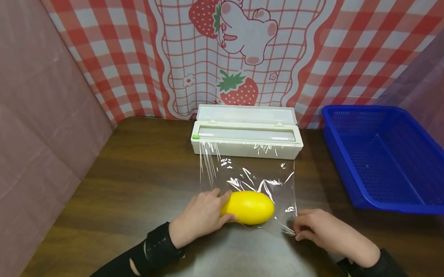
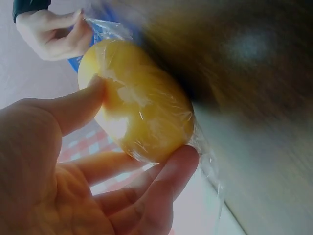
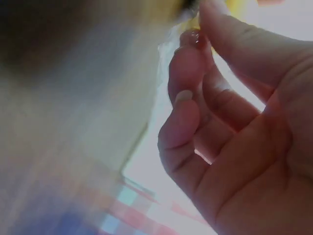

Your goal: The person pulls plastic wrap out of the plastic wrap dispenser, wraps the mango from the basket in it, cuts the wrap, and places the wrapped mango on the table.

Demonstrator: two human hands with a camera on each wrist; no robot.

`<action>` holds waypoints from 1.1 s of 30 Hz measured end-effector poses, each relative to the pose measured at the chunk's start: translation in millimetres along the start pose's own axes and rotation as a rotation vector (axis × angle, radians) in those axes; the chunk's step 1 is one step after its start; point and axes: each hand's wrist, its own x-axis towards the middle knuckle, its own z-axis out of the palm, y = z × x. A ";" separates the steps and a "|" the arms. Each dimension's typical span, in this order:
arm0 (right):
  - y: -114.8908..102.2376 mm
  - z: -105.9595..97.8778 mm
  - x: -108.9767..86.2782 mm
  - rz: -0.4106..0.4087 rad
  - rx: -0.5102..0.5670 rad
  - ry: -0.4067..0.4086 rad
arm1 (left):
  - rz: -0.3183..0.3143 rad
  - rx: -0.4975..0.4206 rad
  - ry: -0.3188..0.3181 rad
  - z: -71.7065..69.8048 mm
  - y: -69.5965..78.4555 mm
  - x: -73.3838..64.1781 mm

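Observation:
A smooth yellow oval fruit (image 1: 251,207), melon-like, lies on its side at the near end of a sheet of cling film (image 1: 257,178). My left hand (image 1: 203,213) grips the fruit's left end, thumb in front and fingers behind. In the left wrist view, wrinkled film lies against the side of the fruit (image 2: 142,98). Off to the right, my right hand (image 1: 319,227) pinches the film's near right corner between thumb and fingers. The film runs back to a white cling film dispenser (image 1: 245,150), whose lid (image 1: 246,114) is raised.
At the right stands a blue plastic basket (image 1: 355,175) with perforated walls. Behind the dispenser hangs a red-and-white checked cloth (image 1: 117,57). A brown wooden table (image 1: 141,167) lies under everything, with pink cloth (image 1: 39,104) along its left side.

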 end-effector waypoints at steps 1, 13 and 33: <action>-0.4 -2.4 0.8 -0.019 -0.004 0.021 | 0.000 0.008 0.007 0.3 0.0 0.1; -8.8 -14.9 31.3 -0.042 -0.131 0.288 | -0.009 0.069 0.033 -1.4 1.4 1.7; 21.0 28.1 90.8 0.073 0.172 0.220 | 0.046 0.073 0.050 -0.1 -2.8 5.5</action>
